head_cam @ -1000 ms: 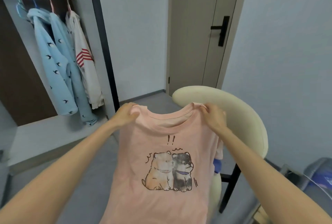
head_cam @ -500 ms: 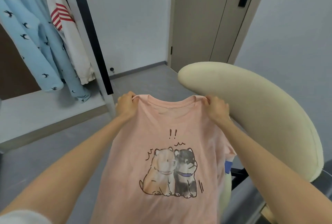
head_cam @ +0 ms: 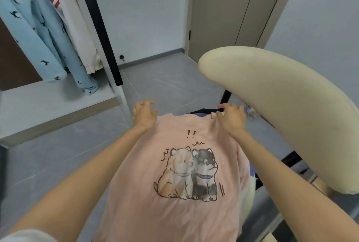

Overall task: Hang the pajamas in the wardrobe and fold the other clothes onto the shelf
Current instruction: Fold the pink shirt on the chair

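While the pink T-shirt (head_cam: 174,173) lies print-up across the chair seat (head_cam: 246,193), we spread our left hand (head_cam: 144,114) and right hand (head_cam: 231,116) loosely over its shoulders, gripping nothing, probably flattening it for folding.

A bedroom in a home is shown. An open wardrobe (head_cam: 101,33) with hanging pajamas (head_cam: 48,33) is seen at the upper left of the frame, a closed interior door (head_cam: 223,12) at the top centre, and a cream chair (head_cam: 281,109) at the right on grey floor tiles (head_cam: 171,84).
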Motion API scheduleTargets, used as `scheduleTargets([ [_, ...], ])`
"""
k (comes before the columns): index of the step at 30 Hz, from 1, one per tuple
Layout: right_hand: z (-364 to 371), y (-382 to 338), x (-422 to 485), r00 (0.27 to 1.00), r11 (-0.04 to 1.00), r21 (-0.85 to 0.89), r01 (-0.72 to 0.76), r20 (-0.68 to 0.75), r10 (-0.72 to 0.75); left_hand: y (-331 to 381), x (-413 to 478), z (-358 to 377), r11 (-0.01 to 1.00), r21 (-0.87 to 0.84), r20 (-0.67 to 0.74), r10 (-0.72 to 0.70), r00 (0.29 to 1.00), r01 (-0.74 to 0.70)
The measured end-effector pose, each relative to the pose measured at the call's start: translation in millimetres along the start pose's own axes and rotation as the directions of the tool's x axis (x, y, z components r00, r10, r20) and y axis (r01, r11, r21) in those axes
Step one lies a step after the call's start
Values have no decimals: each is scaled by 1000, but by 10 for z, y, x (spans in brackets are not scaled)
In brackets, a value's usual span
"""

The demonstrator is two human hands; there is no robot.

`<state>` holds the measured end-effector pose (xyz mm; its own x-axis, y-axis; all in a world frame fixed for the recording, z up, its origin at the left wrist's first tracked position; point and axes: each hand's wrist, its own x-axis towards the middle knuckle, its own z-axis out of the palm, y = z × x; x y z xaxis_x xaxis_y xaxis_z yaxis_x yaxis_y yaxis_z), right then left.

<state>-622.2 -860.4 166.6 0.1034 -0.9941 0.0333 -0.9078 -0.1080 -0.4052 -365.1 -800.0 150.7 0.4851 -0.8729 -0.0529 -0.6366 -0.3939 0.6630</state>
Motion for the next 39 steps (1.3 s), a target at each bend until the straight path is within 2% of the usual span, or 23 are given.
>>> scheduleTargets([
  [6,-132,-57,-520,995,987,138,82,40,-88,-131,-595,-239,989,-55,99,144,985,-139],
  [11,-130,-114,-1204,980,963,233,136,113,-166,-345,-1265,-508,985,-65,177,169,970,-160],
  [16,-7,-190,-1889,957,925,350,148,184,-223,-562,-1906,-778,965,-76,247,263,932,-253],
  [22,183,-332,-2590,924,888,434,152,257,-283,-886,-2555,-1018,957,-31,308,284,908,-288],
  [25,273,-422,-2857,891,860,476,182,291,-349,-1108,-2825,-1132,953,34,407,263,875,-302],
  [27,317,-491,-2994,874,848,496,185,312,-373,-1312,-2968,-1163,958,143,432,166,887,-249],
  [29,356,-565,-3091,867,841,509,182,319,-381,-1502,-3107,-1150,959,274,385,-39,922,-74],
  [31,385,-631,-3163,864,835,520,179,323,-386,-1623,-3238,-1103,949,282,380,-246,892,142],
  [32,394,-660,-3189,862,832,524,181,323,-391,-1652,-3291,-1072,949,237,417,-291,861,206],
  [33,399,-684,-3209,860,830,526,185,321,-396,-1664,-3338,-1046,956,179,457,-291,841,233],
  [35,391,-723,-3241,855,823,535,192,320,-407,-1642,-3415,-1013,972,73,471,-231,851,223],
  [39,328,-774,-3267,849,791,575,208,296,-438,-1565,-3418,-1025,981,4,325,-186,927,195],
])
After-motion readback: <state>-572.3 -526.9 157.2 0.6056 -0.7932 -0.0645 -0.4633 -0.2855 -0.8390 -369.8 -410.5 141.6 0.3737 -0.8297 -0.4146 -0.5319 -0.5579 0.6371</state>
